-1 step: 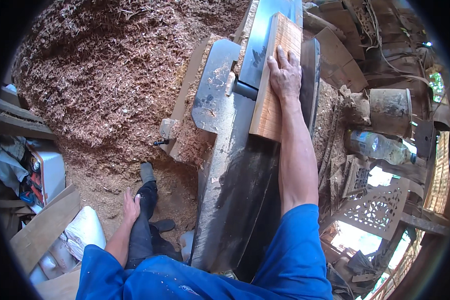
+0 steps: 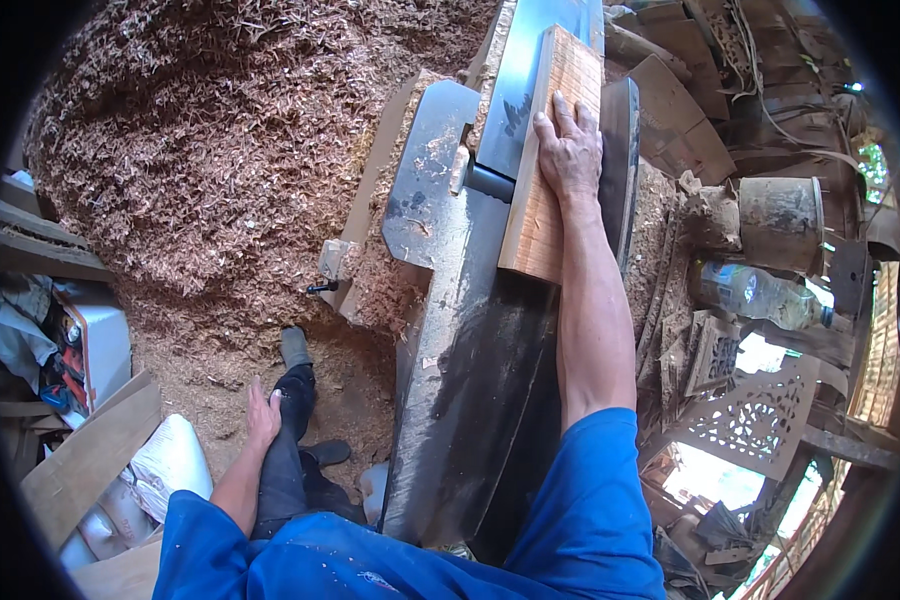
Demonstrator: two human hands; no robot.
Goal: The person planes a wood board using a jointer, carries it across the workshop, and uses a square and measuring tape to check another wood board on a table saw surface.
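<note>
My right hand lies flat on a thick wooden board, its fingers stretched forward and a little apart along the upper face. The board rests lengthwise on the metal bed of a jointer, along the raised fence at its right. Just left of the board a dark slot with the cutter head shows between the two tables; the part beneath the board is hidden. Low on the left, my left hand hangs beside my leg, fingers extended and holding nothing.
A tall heap of wood shavings fills the far left. White sacks, a leaning plank and a white box stand at the near left. Right of the jointer are a dusty bucket, a plastic bottle and a fretwork panel.
</note>
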